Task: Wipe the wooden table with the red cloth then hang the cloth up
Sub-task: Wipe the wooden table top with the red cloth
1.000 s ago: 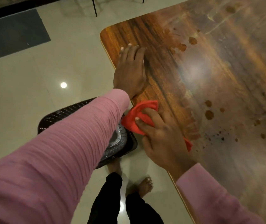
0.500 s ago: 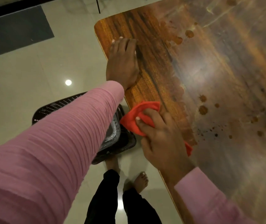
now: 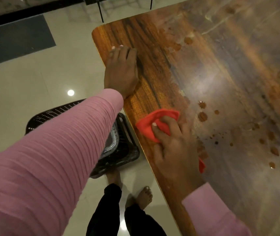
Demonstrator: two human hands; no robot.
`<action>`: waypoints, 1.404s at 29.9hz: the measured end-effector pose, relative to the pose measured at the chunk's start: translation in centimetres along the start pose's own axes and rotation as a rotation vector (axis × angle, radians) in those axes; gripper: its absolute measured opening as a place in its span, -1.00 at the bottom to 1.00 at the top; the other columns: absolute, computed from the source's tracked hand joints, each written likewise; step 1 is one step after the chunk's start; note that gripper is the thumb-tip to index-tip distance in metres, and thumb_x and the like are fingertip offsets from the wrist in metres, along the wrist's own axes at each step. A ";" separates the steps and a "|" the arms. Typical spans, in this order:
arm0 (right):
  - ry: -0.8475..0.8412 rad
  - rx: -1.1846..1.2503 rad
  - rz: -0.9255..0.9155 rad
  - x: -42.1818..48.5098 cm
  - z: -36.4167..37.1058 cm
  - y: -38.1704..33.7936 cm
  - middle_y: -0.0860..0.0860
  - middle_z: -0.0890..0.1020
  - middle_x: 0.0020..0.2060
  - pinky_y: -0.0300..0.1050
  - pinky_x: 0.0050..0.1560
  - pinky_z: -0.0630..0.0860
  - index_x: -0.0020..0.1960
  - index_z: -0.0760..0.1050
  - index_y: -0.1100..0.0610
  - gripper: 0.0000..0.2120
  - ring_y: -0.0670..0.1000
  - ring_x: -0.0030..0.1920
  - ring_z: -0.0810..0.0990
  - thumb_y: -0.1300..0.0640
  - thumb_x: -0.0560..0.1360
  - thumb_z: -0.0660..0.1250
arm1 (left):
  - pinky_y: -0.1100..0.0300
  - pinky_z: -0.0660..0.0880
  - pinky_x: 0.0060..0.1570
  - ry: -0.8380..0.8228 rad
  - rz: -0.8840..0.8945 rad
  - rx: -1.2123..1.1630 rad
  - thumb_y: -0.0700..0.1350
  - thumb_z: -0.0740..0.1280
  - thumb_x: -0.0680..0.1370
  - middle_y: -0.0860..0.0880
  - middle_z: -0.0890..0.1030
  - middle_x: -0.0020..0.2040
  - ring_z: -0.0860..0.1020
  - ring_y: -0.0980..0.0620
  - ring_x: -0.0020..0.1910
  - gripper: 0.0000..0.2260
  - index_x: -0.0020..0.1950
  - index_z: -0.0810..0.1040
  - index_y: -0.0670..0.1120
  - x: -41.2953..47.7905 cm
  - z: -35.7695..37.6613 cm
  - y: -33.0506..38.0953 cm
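Note:
The wooden table (image 3: pixel 152 53) fills the right of the view, its rounded corner at the upper middle. Brown spill drops (image 3: pixel 202 116) dot its glossy top. My right hand (image 3: pixel 175 149) presses the bunched red cloth (image 3: pixel 154 120) on the table near its left edge; a corner of the cloth pokes out under my wrist. My left hand (image 3: pixel 121 72) lies flat on the table's edge further away, fingers together, holding nothing.
A black perforated basket (image 3: pixel 122 150) with a foil tray inside stands on the tiled floor beside the table edge, just in front of my bare feet (image 3: pixel 144 196). A dark mat (image 3: pixel 16 40) lies at the upper left. Thin black chair legs (image 3: pixel 101 12) stand beyond the table corner.
My right hand has slid the red cloth from over the table's edge further onto the tabletop, toward the drops. My left hand stays flat near the corner.

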State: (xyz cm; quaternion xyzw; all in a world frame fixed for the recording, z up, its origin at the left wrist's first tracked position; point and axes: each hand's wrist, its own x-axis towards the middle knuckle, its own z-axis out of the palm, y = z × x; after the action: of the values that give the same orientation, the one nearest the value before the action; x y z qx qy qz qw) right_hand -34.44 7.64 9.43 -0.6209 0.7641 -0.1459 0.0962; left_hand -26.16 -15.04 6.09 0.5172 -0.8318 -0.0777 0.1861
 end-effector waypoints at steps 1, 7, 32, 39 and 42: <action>-0.008 0.025 -0.028 -0.4 -0.1 0.1 -0.01 0.51 0.25 -0.05 0.08 0.39 0.20 0.59 0.07 -0.63 0.09 0.13 0.41 0.06 0.47 0.19 | -0.05 0.06 0.49 -0.004 -0.001 0.010 -0.19 0.05 0.60 -0.16 0.43 0.36 0.30 -0.16 0.42 -0.63 0.39 0.39 -0.14 -0.6 -0.2 0.5; -0.014 -0.054 0.036 0.0 -1.4 4.4 0.08 0.47 0.30 0.00 0.20 0.39 0.28 0.55 0.10 -0.56 0.19 0.20 0.41 0.06 0.45 0.17 | -0.06 0.09 0.49 0.007 0.038 -0.147 -0.25 0.18 0.51 -0.17 0.47 0.32 0.33 -0.18 0.40 -0.65 0.29 0.49 -0.18 -7.4 -1.1 4.4; -0.009 0.021 -0.038 -8.9 -0.6 1.5 0.04 0.52 0.22 -0.13 -0.02 0.30 0.18 0.59 0.08 -0.60 0.08 0.01 0.38 0.12 0.40 0.19 | -0.04 0.11 0.48 0.061 -0.027 -0.245 -0.34 0.10 0.48 -0.19 0.49 0.25 0.38 -0.20 0.33 -0.61 0.27 0.47 -0.22 -10.3 0.0 6.5; -0.034 0.024 -0.079 -9.6 -1.5 4.3 0.06 0.54 0.21 -0.02 0.05 0.40 0.18 0.60 0.12 -0.62 0.15 0.04 0.46 0.13 0.42 0.19 | -0.01 0.09 0.49 0.061 -0.021 -0.224 -0.33 0.12 0.50 -0.16 0.48 0.25 0.38 -0.16 0.33 -0.62 0.29 0.46 -0.18 -10.2 0.3 6.3; 0.048 -0.003 0.127 -7.9 -2.0 6.0 0.10 0.53 0.23 -0.03 0.08 0.39 0.19 0.60 0.15 -0.61 0.20 0.06 0.45 0.16 0.41 0.22 | 0.00 0.09 0.49 0.076 -0.007 -0.207 -0.31 0.13 0.51 -0.15 0.49 0.25 0.39 -0.15 0.32 -0.63 0.29 0.47 -0.17 -10.3 0.3 6.4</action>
State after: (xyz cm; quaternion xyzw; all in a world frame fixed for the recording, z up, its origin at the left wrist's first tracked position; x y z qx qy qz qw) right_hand -38.97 16.73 8.99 -0.5675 0.8044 -0.1532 0.0864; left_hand -27.52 -3.05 5.52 0.5005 -0.8099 -0.1439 0.2697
